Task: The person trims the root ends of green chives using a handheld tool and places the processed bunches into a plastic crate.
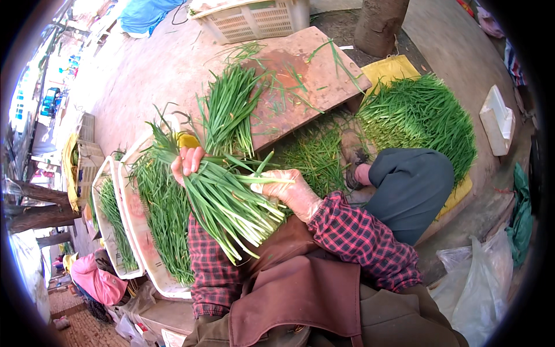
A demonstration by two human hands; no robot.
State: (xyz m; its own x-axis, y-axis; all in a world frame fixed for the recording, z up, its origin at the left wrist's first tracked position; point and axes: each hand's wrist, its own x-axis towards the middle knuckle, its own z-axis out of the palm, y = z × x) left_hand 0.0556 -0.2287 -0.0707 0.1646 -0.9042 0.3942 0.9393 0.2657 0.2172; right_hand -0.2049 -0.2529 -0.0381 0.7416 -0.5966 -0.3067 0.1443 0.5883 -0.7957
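A thick bunch of garlic chives [228, 199] is gripped in my left hand [189, 165], its fingers wrapped round the green leaves. The pale stalk ends fan out toward my lap. At the right side of the bunch my right hand [293, 192] is closed, pinching a pale chive stalk that sticks out past the fingers. Just beyond my hands, another bundle of chives [228, 107] lies against the left edge of a low wooden board [309, 58]. Chive scraps are scattered over the board.
White crates [130, 196] of chives stand at my left. A large chive pile [419, 118] rests on a yellow sack [390, 68] at the right, near my bent leg [410, 185]. Loose trimmings [315, 159] lie below the board. Behind it are a tree trunk [378, 29] and a plastic crate [254, 23].
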